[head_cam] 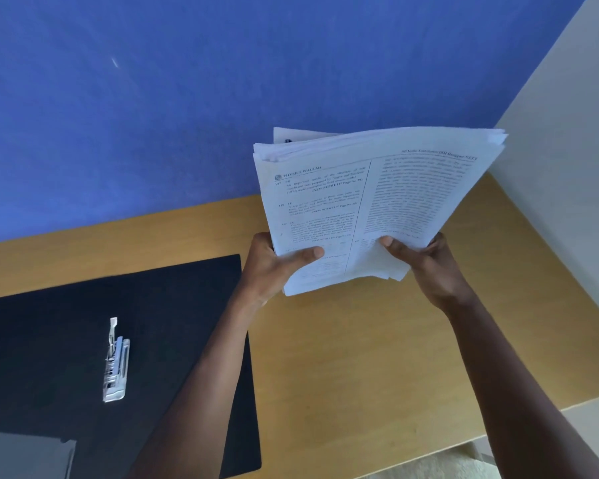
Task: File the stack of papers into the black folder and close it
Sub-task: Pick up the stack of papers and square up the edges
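Both hands (left (274,267), right (429,262)) hold the paper stack (377,202) upright, tilted right.

Under your hands runs a flat, tan wooden surface (377,340), bare directly beneath both of them. To the left of your left hand (274,267), and passing under that forearm, an open black card folder (173,323) lies flat on the surface. A silver metal lever clip (116,366) sits on the folder, well left of your left hand and nearer to you than it.
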The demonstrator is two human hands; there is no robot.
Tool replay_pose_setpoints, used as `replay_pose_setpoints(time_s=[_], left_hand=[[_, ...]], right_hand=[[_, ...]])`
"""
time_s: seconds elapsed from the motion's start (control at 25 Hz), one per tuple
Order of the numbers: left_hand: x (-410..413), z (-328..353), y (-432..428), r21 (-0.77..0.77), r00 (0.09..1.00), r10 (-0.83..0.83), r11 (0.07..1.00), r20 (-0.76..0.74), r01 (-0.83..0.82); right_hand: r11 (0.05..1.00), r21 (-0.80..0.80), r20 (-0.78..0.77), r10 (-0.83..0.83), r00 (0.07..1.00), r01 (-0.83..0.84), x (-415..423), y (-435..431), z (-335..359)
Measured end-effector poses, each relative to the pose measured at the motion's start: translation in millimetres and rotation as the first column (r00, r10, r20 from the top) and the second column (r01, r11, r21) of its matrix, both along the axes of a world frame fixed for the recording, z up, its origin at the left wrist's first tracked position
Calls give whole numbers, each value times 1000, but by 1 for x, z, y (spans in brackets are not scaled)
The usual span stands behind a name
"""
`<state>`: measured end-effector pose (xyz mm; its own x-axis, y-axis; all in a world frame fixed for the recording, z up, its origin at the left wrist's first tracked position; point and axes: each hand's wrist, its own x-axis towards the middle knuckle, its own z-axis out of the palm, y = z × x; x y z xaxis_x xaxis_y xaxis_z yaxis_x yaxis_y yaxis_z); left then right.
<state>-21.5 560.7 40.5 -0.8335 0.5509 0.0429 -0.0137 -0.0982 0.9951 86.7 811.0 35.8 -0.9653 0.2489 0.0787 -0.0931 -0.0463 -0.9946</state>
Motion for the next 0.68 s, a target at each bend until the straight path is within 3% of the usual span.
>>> replay_pose_setpoints(time_s=[0.24, 0.68], left_hand=[[16, -31, -2, -49, 998, 12, 999, 67, -9], [21, -45, -3, -57, 994, 46, 998, 95, -40]], right_hand=[[999, -23, 120, 39, 992, -37, 15, -4, -31], [998, -51, 157, 38, 987, -31, 11, -11, -30]])
